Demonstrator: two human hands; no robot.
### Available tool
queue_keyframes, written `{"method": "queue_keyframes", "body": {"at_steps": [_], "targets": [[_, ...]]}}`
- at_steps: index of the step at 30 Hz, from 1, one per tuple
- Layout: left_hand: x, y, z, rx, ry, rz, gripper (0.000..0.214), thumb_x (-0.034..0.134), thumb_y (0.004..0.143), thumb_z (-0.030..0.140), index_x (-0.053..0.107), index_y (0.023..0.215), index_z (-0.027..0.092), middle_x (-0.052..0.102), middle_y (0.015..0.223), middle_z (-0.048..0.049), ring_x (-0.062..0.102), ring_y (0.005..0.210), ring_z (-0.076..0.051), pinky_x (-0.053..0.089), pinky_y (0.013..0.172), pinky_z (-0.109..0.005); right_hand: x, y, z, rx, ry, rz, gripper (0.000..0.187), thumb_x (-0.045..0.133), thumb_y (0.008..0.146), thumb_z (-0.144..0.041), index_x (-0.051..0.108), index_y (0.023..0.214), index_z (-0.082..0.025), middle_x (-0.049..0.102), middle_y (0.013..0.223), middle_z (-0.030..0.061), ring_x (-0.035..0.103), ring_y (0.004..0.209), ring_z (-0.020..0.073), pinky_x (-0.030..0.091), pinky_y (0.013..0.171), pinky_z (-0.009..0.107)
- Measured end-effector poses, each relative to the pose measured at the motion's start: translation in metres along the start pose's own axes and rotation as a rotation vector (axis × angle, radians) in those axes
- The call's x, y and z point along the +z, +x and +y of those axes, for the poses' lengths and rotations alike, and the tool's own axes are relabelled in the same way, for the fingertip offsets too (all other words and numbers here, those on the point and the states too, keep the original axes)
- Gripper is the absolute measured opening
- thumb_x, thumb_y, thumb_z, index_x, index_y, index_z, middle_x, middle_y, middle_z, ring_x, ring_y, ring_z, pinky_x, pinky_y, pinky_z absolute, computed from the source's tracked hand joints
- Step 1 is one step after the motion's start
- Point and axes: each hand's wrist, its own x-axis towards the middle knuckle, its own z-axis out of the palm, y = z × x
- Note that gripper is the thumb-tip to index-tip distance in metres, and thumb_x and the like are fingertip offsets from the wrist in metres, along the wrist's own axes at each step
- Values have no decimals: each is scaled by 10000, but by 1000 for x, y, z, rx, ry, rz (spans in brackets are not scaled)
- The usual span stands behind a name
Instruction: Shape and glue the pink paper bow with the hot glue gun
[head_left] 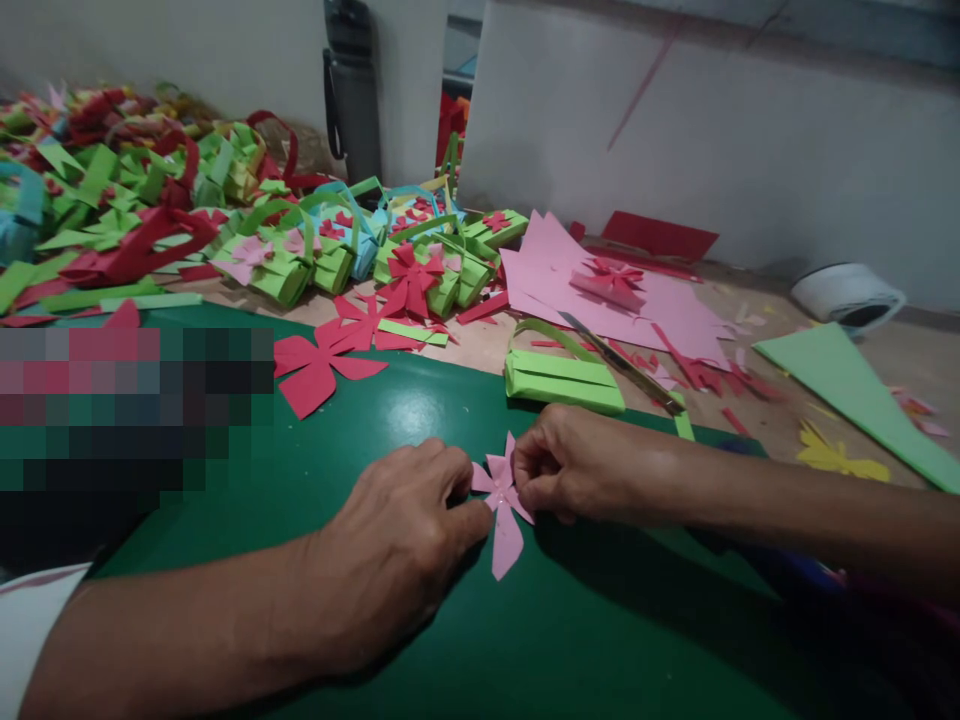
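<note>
A pink paper flower (pixel 507 540) with long pointed petals lies on the green board between my hands. My left hand (pixel 409 535) pinches its left petal between thumb and forefinger. On the other side, my right hand (pixel 562 465) has its fingers curled closed at the right petals, partly hiding them. Just beyond my right hand sits a light green folded paper bag (pixel 562 380) with a strip handle. A red paper flower (pixel 311 365) rests at the board's far left edge.
Small folded paper bags (pixel 285 265) and cut paper are heaped at the back left, near a dark bottle (pixel 352 100). Pink sheets (pixel 540 270), a thin long-bladed tool (pixel 630 365), a tape roll (pixel 847 295) and a yellow paper butterfly (pixel 840 455) lie at the right.
</note>
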Motion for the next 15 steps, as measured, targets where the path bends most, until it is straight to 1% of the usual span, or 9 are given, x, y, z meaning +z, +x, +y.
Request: {"method": "queue_keyframes", "body": {"at_steps": [3, 8, 11, 15], "targets": [[0, 1, -1, 2, -9, -2, 138, 459, 835, 95, 532, 772, 193, 437, 772, -15, 348, 662, -149, 223, 572, -291, 0, 1, -1, 29, -14, 1, 82, 522, 639, -146, 597, 618, -173, 547, 488, -35, 451, 425, 84, 281, 371, 175], [-1, 2, -1, -4, -11, 4, 154, 449, 840, 100, 549, 771, 195, 437, 760, -16, 346, 651, -148, 218, 564, -288, 0, 1, -5, 69, -68, 8, 36, 575, 614, -164, 608, 608, -175, 549, 494, -28, 455, 421, 91, 272, 355, 185], [-1, 1, -1, -1, -8, 5, 159, 447, 843, 103, 560, 779, 194, 442, 762, -17, 350, 658, -149, 219, 563, -287, -1, 2, -8, 86, -84, 8, 35, 577, 615, -167, 609, 605, -177, 558, 500, -23, 455, 424, 96, 281, 357, 191], [-1, 0, -1, 3, -6, 13, 164, 444, 852, 113, 572, 791, 194, 448, 765, -18, 353, 664, -149, 226, 566, -284, -1, 3, -8, 71, -93, 16, 38, 576, 624, -189, 609, 608, -180, 564, 512, -20, 452, 432, 97, 281, 362, 197]]}}
